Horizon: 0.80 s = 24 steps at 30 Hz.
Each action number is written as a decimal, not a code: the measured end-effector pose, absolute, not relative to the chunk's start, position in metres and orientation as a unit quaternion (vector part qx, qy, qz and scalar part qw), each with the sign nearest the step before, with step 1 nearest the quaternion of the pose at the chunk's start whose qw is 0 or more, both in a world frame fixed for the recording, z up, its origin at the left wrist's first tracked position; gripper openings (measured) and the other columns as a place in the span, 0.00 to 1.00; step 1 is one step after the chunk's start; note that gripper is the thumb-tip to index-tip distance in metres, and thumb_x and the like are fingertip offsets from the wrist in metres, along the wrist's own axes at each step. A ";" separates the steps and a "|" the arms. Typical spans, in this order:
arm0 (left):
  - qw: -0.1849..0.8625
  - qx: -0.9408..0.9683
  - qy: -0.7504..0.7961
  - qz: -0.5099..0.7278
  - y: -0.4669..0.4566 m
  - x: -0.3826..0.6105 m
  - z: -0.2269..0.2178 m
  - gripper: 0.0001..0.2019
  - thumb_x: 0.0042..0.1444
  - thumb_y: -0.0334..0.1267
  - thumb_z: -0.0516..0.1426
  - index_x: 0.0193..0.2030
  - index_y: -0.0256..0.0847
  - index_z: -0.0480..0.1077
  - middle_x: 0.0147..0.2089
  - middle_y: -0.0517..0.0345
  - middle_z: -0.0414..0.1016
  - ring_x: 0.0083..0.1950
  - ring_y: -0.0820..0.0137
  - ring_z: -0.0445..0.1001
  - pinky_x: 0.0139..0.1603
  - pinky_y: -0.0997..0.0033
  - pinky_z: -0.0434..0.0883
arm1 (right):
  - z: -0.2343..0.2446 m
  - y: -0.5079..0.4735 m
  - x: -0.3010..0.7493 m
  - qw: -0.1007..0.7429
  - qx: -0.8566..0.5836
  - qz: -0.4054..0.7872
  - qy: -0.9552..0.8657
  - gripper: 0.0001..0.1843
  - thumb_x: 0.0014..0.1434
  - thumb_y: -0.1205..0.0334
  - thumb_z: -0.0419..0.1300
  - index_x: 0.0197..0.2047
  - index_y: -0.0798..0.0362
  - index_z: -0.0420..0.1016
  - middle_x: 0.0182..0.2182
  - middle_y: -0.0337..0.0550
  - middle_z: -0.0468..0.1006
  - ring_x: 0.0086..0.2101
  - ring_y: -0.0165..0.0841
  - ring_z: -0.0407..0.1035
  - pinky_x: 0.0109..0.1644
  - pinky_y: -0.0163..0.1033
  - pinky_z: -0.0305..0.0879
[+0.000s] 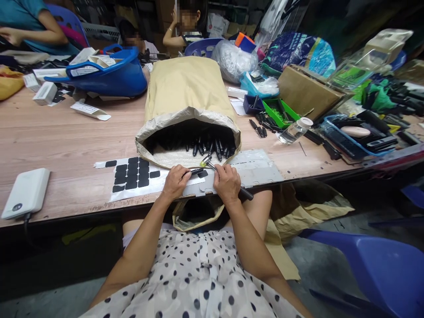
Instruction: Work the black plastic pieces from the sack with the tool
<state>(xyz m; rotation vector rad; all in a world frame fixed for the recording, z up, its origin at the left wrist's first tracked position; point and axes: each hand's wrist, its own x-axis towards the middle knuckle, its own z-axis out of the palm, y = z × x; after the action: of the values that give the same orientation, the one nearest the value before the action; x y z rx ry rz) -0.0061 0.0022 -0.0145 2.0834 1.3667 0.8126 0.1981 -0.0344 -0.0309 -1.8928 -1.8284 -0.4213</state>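
At the table's front edge, my left hand pinches a slim black pen-like piece over a grey board. Closed around the shaft of a small hammer is my right hand. The hammer's metal head with a yellow-green face lies close to the black piece; whether they touch I cannot tell. Just beyond both hands gapes a tan paper sack, lying on its side with several black pen-like pieces in its mouth. A sheet of black stickers is left of my left hand.
A white power bank with a cable sits at the left edge. Behind are a blue basket, a green tray, a clear bottle and a cluttered blue-rimmed tray. A blue chair stands right. Other people sit opposite.
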 end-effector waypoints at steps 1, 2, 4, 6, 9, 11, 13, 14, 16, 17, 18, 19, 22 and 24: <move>0.261 0.766 0.505 0.301 0.003 -0.006 -0.014 0.12 0.63 0.41 0.51 0.37 0.43 0.75 0.37 0.54 0.74 0.44 0.62 0.71 0.52 0.58 0.69 | -0.031 -0.034 0.198 0.235 -0.691 -0.153 -0.666 0.14 0.64 0.65 0.56 0.49 0.48 0.78 0.38 0.47 0.73 0.38 0.39 0.59 0.40 0.40 0.53; 0.266 0.763 0.506 0.303 0.002 -0.006 -0.012 0.12 0.63 0.42 0.51 0.36 0.43 0.75 0.37 0.54 0.74 0.44 0.62 0.71 0.52 0.58 0.69 | -0.031 -0.034 0.198 0.232 -0.692 -0.152 -0.666 0.14 0.64 0.65 0.55 0.49 0.49 0.78 0.38 0.47 0.73 0.38 0.39 0.59 0.40 0.40 0.53; 0.286 0.752 0.505 0.313 -0.002 -0.006 -0.006 0.13 0.63 0.43 0.51 0.35 0.43 0.74 0.36 0.54 0.74 0.43 0.62 0.71 0.52 0.58 0.69 | -0.031 -0.034 0.197 0.226 -0.695 -0.149 -0.666 0.14 0.64 0.65 0.55 0.49 0.49 0.78 0.39 0.47 0.73 0.38 0.39 0.59 0.40 0.40 0.53; 0.351 0.729 0.485 0.332 -0.012 -0.006 0.004 0.14 0.64 0.46 0.51 0.36 0.42 0.73 0.37 0.54 0.74 0.43 0.62 0.71 0.51 0.59 0.69 | -0.032 -0.034 0.197 0.221 -0.697 -0.146 -0.666 0.15 0.64 0.65 0.55 0.50 0.48 0.78 0.39 0.47 0.73 0.38 0.39 0.59 0.40 0.40 0.53; 0.549 0.679 0.386 0.299 -0.038 -0.008 0.019 0.19 0.64 0.54 0.50 0.41 0.41 0.73 0.38 0.55 0.75 0.42 0.65 0.73 0.47 0.63 0.71 | -0.032 -0.034 0.197 0.220 -0.696 -0.143 -0.669 0.15 0.64 0.64 0.55 0.51 0.48 0.78 0.39 0.47 0.73 0.38 0.39 0.59 0.40 0.40 0.53; 0.663 0.653 0.305 0.204 -0.056 -0.008 0.023 0.21 0.63 0.56 0.51 0.44 0.40 0.72 0.36 0.55 0.76 0.39 0.66 0.75 0.44 0.66 0.72 | -0.032 -0.034 0.197 0.223 -0.695 -0.141 -0.669 0.15 0.64 0.64 0.55 0.51 0.48 0.78 0.39 0.47 0.73 0.38 0.39 0.59 0.40 0.41 0.53; 0.691 0.659 0.283 0.092 -0.069 -0.006 0.019 0.19 0.64 0.54 0.51 0.45 0.40 0.72 0.35 0.56 0.77 0.38 0.67 0.75 0.43 0.67 0.73 | -0.032 -0.034 0.197 0.226 -0.696 -0.140 -0.667 0.15 0.64 0.65 0.54 0.51 0.48 0.78 0.39 0.47 0.73 0.39 0.39 0.59 0.40 0.41 0.53; 0.665 0.679 0.306 0.047 -0.074 -0.005 0.013 0.17 0.64 0.51 0.51 0.45 0.41 0.73 0.35 0.57 0.78 0.38 0.66 0.76 0.43 0.67 0.73 | -0.032 -0.034 0.197 0.227 -0.697 -0.140 -0.666 0.15 0.65 0.65 0.54 0.51 0.48 0.78 0.39 0.47 0.73 0.39 0.39 0.59 0.40 0.41 0.53; 0.552 0.729 0.404 -0.022 -0.080 0.000 -0.004 0.14 0.64 0.44 0.50 0.44 0.42 0.74 0.37 0.54 0.80 0.42 0.63 0.78 0.47 0.63 0.73 | -0.032 -0.034 0.197 0.229 -0.697 -0.138 -0.666 0.15 0.65 0.65 0.54 0.51 0.48 0.78 0.39 0.48 0.73 0.39 0.39 0.60 0.40 0.41 0.53; 0.481 0.743 0.462 -0.050 -0.081 0.003 -0.014 0.13 0.64 0.41 0.50 0.43 0.43 0.75 0.39 0.52 0.81 0.45 0.60 0.79 0.50 0.61 0.73 | -0.032 -0.034 0.197 0.231 -0.696 -0.136 -0.666 0.15 0.65 0.65 0.54 0.51 0.48 0.78 0.39 0.48 0.73 0.38 0.39 0.60 0.40 0.41 0.53; 0.418 0.745 0.514 -0.074 -0.082 0.006 -0.024 0.13 0.63 0.39 0.50 0.43 0.43 0.76 0.41 0.50 0.82 0.48 0.57 0.79 0.51 0.59 0.73 | -0.032 -0.034 0.197 0.232 -0.696 -0.134 -0.667 0.15 0.64 0.65 0.54 0.51 0.48 0.78 0.39 0.48 0.73 0.38 0.39 0.59 0.40 0.41 0.53; 0.371 0.739 0.555 -0.094 -0.083 0.009 -0.033 0.13 0.62 0.36 0.51 0.43 0.43 0.77 0.42 0.47 0.82 0.50 0.55 0.79 0.52 0.57 0.73 | -0.032 -0.034 0.197 0.233 -0.695 -0.132 -0.667 0.15 0.64 0.65 0.54 0.50 0.48 0.78 0.39 0.48 0.73 0.38 0.39 0.59 0.40 0.41 0.53; 0.310 0.720 0.610 -0.115 -0.086 0.019 -0.051 0.18 0.57 0.29 0.52 0.50 0.42 0.78 0.47 0.42 0.82 0.57 0.51 0.78 0.56 0.53 0.73 | -0.033 -0.034 0.197 0.237 -0.695 -0.128 -0.666 0.15 0.64 0.65 0.54 0.51 0.48 0.78 0.39 0.48 0.73 0.38 0.39 0.59 0.40 0.41 0.53; 0.296 0.722 0.616 -0.104 -0.088 0.024 -0.054 0.22 0.55 0.26 0.53 0.55 0.40 0.76 0.52 0.38 0.81 0.60 0.49 0.76 0.59 0.51 0.71 | -0.033 -0.034 0.198 0.241 -0.694 -0.129 -0.666 0.16 0.65 0.65 0.53 0.51 0.48 0.78 0.39 0.48 0.73 0.38 0.39 0.60 0.40 0.41 0.53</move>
<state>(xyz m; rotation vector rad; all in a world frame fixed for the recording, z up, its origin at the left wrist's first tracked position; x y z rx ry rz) 0.0243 -0.0876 -0.0539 1.9212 1.6392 -0.2762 0.1977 -0.0341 -0.0331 -1.8983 -1.8211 -0.3517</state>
